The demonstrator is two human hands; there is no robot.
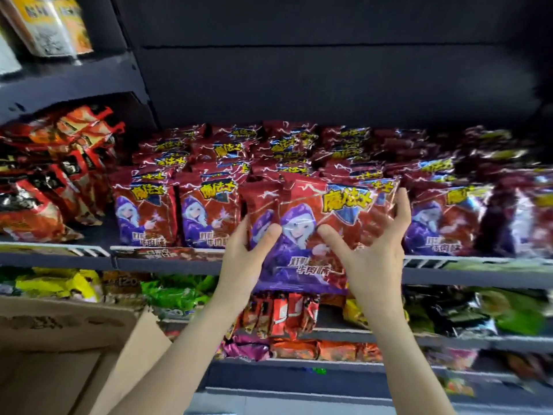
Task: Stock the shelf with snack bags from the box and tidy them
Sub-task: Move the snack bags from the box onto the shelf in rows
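I hold a red and purple snack bag (302, 223) upright at the front edge of the dark shelf (167, 260). My left hand (248, 253) grips its left side, thumb on the front. Gripping the right side is my right hand (374, 250), fingers curled behind the bag's top corner. Another bag seems to sit behind it in my hands. Rows of the same snack bags (209, 211) stand upright on the shelf to either side and behind. An open cardboard box (68, 339) is at the lower left; its inside looks empty where visible.
Orange and black bags (51, 181) lean at the shelf's left end. Lower shelves (359, 330) hold green, yellow and red packets. A higher shelf at top left carries pale packets (51, 22). Above the snack rows the dark back panel is bare.
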